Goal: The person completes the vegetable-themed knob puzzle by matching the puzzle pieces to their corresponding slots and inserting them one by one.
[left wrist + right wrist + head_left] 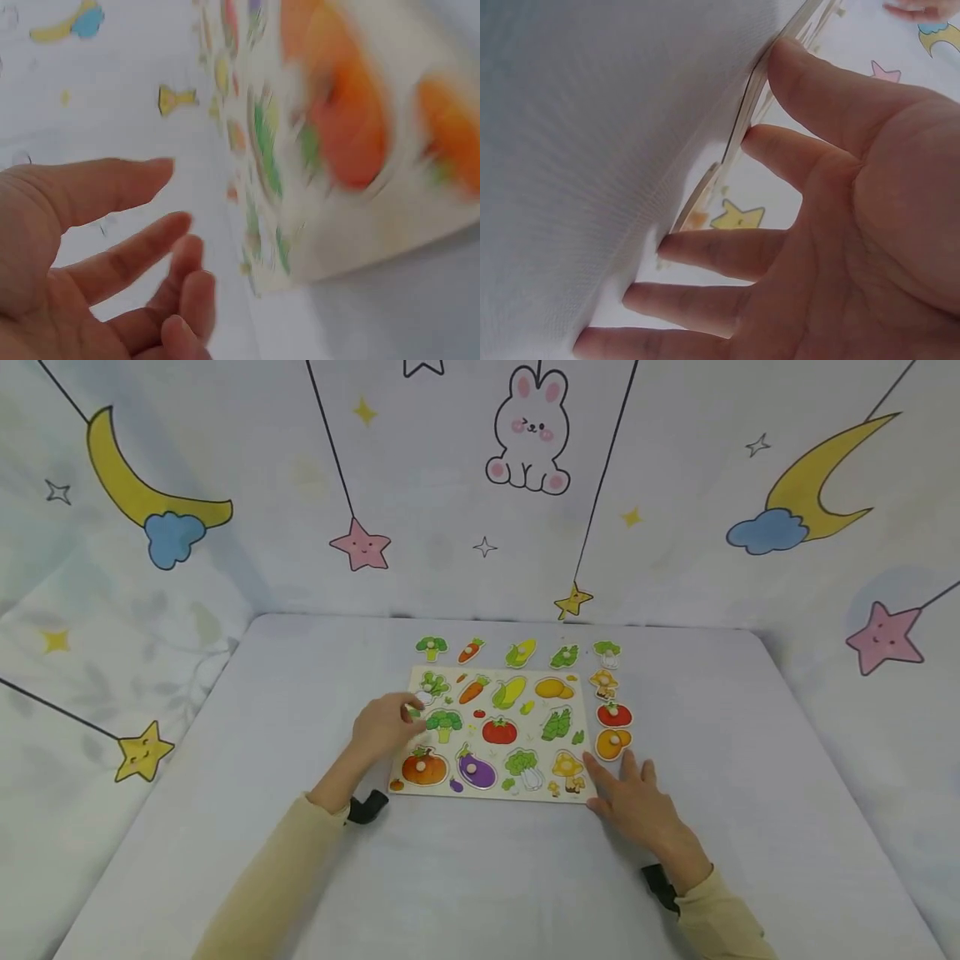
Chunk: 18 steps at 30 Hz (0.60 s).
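A pale vegetable puzzle board [550,750] lies flat on the table. My left hand [384,725] hovers at its left edge, close by the turnip picture [432,685]. In the left wrist view the thumb and fingers [127,255] are spread apart with nothing between them. A pumpkin piece [424,768] and an eggplant piece [477,770], both with small knobs, sit in the board's lower left. My right hand [636,800] rests with straight, spread fingers at the lower right edge, thumb and index fingertip on the board's rim [742,112].
Loose knobbed pieces lie above the board: broccoli [431,648], carrot [471,650], corn [521,652] and green asparagus-like pieces [564,657]. Down the right side lie bok choy [607,653], mushroom [603,683], tomato [614,715] and potato [612,743] pieces. A patterned cloth wall [480,585] stands behind the white table [480,877].
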Available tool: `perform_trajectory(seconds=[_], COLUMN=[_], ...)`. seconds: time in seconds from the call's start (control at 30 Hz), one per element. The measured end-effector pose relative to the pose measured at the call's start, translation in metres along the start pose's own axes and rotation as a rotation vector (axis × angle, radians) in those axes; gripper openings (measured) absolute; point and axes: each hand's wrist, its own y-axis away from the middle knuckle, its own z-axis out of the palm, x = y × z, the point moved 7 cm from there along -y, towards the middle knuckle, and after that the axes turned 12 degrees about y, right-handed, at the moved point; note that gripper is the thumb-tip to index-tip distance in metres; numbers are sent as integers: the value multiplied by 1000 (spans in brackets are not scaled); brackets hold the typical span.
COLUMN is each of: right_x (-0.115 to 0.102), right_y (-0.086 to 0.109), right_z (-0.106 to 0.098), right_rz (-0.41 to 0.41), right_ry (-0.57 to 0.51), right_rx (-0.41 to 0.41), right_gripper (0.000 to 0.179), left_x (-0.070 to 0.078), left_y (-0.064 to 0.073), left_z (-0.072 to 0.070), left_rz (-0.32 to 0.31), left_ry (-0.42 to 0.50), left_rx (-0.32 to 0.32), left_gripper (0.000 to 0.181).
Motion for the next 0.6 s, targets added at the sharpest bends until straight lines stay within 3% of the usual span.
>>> perform_trajectory(seconds=[0.13,0.27,0.4,0.6], right_x=[2,3,2,3], right_y=[-1,0,0,0], right_z=[0,3,6,5], right_rz=[-3,-1,8,18], right_ry=[8,14,19,25], right_rx=[22,29,29,24], right_gripper=[68,67,67,67], left_x=[3,-3,-11,-21], left_y=[-50,-93,-119,-142], left_z=[-23,-28,-24,-14], left_rz=[57,54,1,-64], left_ry=[118,192,205,177], left_rx=[117,165,147,123], left_gripper=[39,42,43,39])
